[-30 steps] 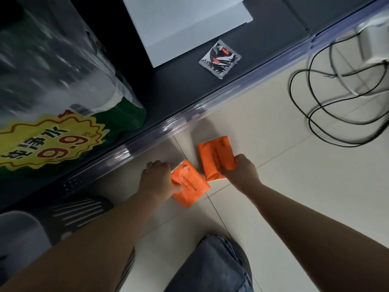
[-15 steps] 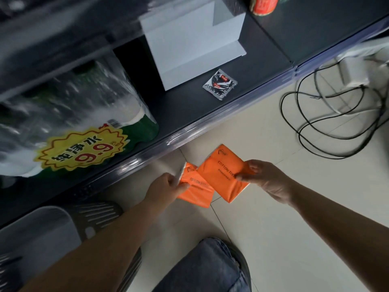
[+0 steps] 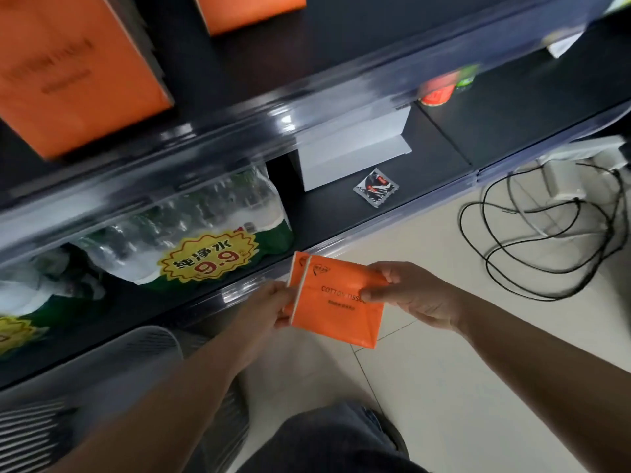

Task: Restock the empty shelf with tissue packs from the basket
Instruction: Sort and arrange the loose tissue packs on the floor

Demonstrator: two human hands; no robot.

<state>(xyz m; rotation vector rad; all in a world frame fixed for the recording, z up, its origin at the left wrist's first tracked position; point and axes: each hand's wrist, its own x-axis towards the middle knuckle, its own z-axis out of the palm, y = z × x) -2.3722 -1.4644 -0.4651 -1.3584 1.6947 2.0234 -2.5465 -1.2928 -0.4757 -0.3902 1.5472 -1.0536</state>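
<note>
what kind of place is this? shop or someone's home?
Most likely a small shop: tiered dark shelving, shrink-wrapped bottled water bearing a 9.9 price sticker, and orange tissue packs stocked on the upper shelf.

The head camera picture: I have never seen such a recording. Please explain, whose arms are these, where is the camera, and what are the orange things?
The camera sits on a person's head and looks down, so the two bare arms are that person's own. No machine is here. The left hand and right hand together hold two orange tissue packs, one overlapping the other, above the tiled floor. In front stands a dark shelf unit. Its lower shelf holds bottled water packs, a white stand and a small foil packet. Bigger orange packs lie on the upper shelf. A grey basket is at the lower left, and black cables lie at the right.
</note>
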